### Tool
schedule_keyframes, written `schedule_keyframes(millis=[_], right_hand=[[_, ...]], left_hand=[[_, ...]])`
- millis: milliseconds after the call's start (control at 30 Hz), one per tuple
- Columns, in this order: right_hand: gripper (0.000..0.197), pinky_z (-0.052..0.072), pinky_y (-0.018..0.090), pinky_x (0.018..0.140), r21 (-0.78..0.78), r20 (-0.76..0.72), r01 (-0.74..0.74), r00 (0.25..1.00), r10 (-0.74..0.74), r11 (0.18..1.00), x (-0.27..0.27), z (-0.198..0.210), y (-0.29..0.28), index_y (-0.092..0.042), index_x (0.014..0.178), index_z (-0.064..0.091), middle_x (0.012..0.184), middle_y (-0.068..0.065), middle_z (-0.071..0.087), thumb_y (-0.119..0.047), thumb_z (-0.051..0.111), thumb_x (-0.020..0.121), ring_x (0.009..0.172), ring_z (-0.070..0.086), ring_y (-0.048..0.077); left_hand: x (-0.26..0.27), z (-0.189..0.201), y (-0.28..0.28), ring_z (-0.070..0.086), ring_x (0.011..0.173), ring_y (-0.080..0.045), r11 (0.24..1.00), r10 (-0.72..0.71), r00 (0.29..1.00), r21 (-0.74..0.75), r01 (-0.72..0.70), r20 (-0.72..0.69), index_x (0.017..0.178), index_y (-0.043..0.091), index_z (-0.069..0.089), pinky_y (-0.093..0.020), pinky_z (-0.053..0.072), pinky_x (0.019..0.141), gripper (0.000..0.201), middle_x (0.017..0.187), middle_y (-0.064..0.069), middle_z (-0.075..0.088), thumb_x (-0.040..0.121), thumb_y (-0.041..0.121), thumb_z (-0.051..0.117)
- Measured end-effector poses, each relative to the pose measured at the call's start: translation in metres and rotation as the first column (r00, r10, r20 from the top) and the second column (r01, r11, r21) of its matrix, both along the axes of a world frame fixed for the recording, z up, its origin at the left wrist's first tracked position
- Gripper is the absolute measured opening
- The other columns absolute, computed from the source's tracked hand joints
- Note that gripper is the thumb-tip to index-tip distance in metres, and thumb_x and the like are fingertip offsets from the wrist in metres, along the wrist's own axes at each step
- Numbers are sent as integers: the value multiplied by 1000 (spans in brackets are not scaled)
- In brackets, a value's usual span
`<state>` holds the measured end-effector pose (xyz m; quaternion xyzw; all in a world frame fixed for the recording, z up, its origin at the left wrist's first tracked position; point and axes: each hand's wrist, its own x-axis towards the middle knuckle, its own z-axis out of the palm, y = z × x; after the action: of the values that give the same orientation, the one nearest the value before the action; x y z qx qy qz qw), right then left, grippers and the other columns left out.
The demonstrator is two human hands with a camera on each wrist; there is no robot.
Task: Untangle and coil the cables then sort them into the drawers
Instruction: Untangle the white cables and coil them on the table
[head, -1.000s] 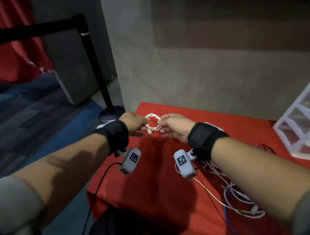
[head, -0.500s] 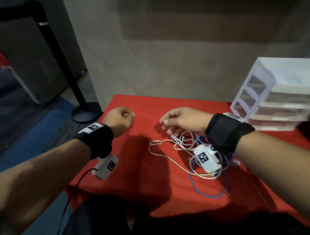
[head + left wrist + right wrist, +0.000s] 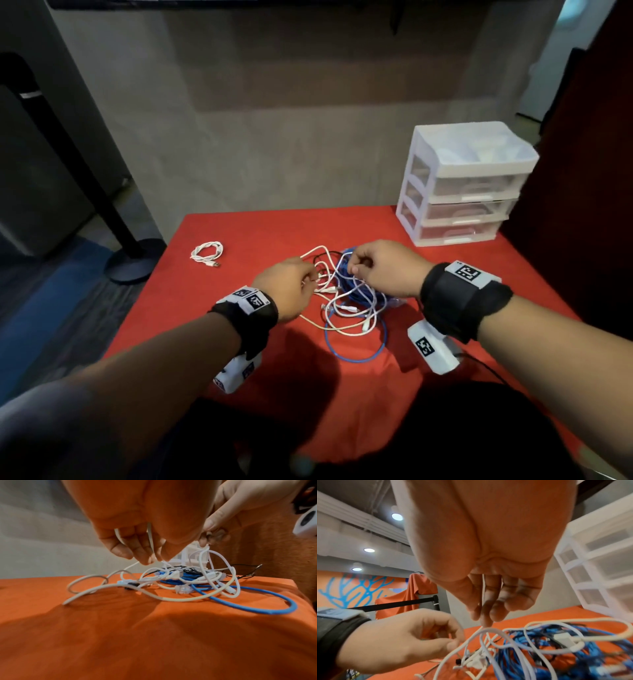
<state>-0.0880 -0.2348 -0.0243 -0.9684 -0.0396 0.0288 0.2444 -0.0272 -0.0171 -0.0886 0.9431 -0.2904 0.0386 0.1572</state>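
Note:
A tangle of cables (image 3: pixel 346 301) lies mid-table: several white ones, a blue cable (image 3: pixel 356 358) and a thin black one. My left hand (image 3: pixel 310 279) pinches a white cable (image 3: pixel 150 543) at the tangle's left side. My right hand (image 3: pixel 354 270) pinches another white strand (image 3: pixel 483 596) above the blue cable (image 3: pixel 522 655), lifting it slightly. A small coiled white cable (image 3: pixel 206 252) lies alone at the table's far left. The white drawer unit (image 3: pixel 469 185), with three drawers pushed in, stands at the back right.
The red tablecloth (image 3: pixel 239 342) covers the table, whose left edge drops to the floor. A black stanchion post (image 3: pixel 102 192) with a round base stands on the floor to the left. A concrete wall runs behind the table.
The coiled white cable that both hands held has been put down at the far left. Both hands have moved right to the tangle and taken hold of white strands. The view has turned right.

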Motion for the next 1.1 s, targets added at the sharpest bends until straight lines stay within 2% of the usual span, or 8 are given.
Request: schedule_keyframes(millis=[200,300,367,533,700,833,1000,1100], right_hand=[[15,36,11,55,-41,-24,-38,999,37,998,-5,-8,3,-25,85,67,65,-16,57,-18,59,96,59,49,-5],[11,40,24,61,5,27,-22,999,22,1000,-3,-7,0,-25,87,67,64,-13,58,-26,62,96,56,50,-2],[5,44,26,71,44,89,-1,996,-3,999,0,-5,-3,-26,98,68,77,-12,64,-29,64,95,68,57,6],[68,49,31,95,222,230,-34,973,-18,974,13,17,4,-35,151,36,130,-4,56,-39,70,92,96,61,15],[11,50,28,60,515,225,-88,974,-36,853,26,54,26,-13,108,67,84,1,70,-19,63,100,60,62,10],[14,44,27,52,628,114,-63,993,-12,776,27,70,26,-14,87,65,68,3,57,-16,62,101,54,49,14],[19,42,29,57,588,125,-50,992,-29,807,23,86,9,-13,84,77,64,0,51,-29,72,93,59,44,18],[20,44,31,58,544,109,-26,993,-40,839,20,91,-8,-14,85,77,57,-7,51,-33,74,92,63,42,22]], left_hand=[[14,-13,-28,62,102,-25,991,38,997,132,-30,-65,102,28,70,-31,50,82,21,110,1,60,88,43,66],[19,4,-26,64,93,-23,998,42,997,-38,-45,-66,94,26,74,-32,49,77,14,98,0,68,90,37,67],[21,30,-20,65,82,-15,977,44,996,-205,-60,-82,92,28,74,-29,49,72,12,88,5,72,91,37,67],[15,106,-17,59,66,-10,850,-111,981,-527,9,-162,94,17,70,-27,49,71,11,80,-10,73,98,25,64],[0,147,-17,60,71,-23,744,-201,941,-668,-34,-272,95,10,69,-34,51,68,9,81,-24,69,98,17,64],[1,150,-3,68,72,-11,665,-187,900,-725,-178,-393,95,16,74,-29,59,63,12,83,-2,69,96,26,67],[10,134,17,36,48,-7,688,-128,915,-699,-197,-383,96,14,77,-20,26,45,28,63,8,50,98,38,62],[16,131,32,30,48,-7,740,-67,937,-647,-184,-344,99,17,78,-18,27,45,31,56,12,41,96,43,63]])
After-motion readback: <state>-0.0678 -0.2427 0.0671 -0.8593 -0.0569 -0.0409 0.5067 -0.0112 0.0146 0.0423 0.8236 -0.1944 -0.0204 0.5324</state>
